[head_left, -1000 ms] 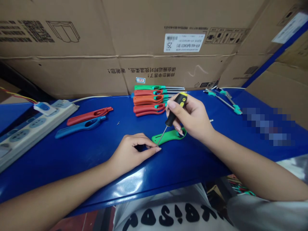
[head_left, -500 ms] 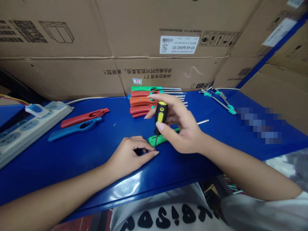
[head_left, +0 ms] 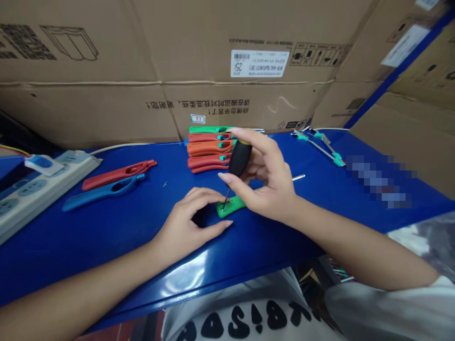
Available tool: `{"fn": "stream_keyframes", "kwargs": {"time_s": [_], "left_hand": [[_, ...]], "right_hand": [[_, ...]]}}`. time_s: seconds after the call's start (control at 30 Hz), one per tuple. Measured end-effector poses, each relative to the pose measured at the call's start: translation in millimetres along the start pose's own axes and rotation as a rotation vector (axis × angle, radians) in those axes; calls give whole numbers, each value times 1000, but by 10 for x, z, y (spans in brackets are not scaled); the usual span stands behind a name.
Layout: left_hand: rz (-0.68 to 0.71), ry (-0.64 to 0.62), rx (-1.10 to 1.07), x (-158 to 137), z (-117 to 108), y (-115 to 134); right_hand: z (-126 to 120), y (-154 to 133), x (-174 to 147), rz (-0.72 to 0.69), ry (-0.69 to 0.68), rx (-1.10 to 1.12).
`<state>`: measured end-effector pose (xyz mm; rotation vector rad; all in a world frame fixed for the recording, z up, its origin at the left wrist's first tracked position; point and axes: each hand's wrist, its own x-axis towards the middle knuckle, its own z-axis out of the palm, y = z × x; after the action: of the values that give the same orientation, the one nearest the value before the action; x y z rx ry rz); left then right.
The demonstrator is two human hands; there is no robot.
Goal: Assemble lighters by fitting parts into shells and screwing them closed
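Observation:
In my right hand (head_left: 272,182) is a screwdriver (head_left: 240,158) with a black and yellow handle, tilted, its tip at the left end of a green long-nosed lighter (head_left: 234,204). The lighter lies flat on the table, its middle hidden under my right hand and its metal tube (head_left: 299,177) showing beyond. My left hand (head_left: 190,213) rests at the lighter's left end, thumb and fingers apart on either side of it. Whether the fingertips touch the lighter I cannot tell. At the screwdriver's tip there is a small bright spot, perhaps a screw.
Several assembled lighters (head_left: 208,149) lie stacked at the back. A red handle shell (head_left: 106,179) and a blue handle shell (head_left: 95,195) lie left, near small screws (head_left: 165,184) and a power strip (head_left: 46,187). Metal tubes with teal parts (head_left: 322,147) lie back right. Cardboard (head_left: 117,104) stands behind.
The screwdriver tip has moved from between my left fingertips onto the green lighter's end. My left thumb and fingers have spread apart. The view has shifted slightly.

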<state>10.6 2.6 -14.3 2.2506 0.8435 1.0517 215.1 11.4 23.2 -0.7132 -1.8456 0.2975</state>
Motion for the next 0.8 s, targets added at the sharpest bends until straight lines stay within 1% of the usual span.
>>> {"fn": "stream_keyframes", "kwargs": {"time_s": [0.07,0.2,0.37,0.63,0.8], "left_hand": [[-14,-23,17,0,13,-13],[-47,-88,49,-12,29,-44],[-80,-156,46,-21,25,-55],[-81,-144,33,-7,35,-53],[-69,-145,43,-9,32,-58]], "right_hand": [[-3,31,-9,-34,10,-18],[11,42,-17,-50,0,-21],[40,23,-17,-25,11,9],[25,35,-25,-65,-4,-10],[27,62,-28,-143,-34,-99]]}}
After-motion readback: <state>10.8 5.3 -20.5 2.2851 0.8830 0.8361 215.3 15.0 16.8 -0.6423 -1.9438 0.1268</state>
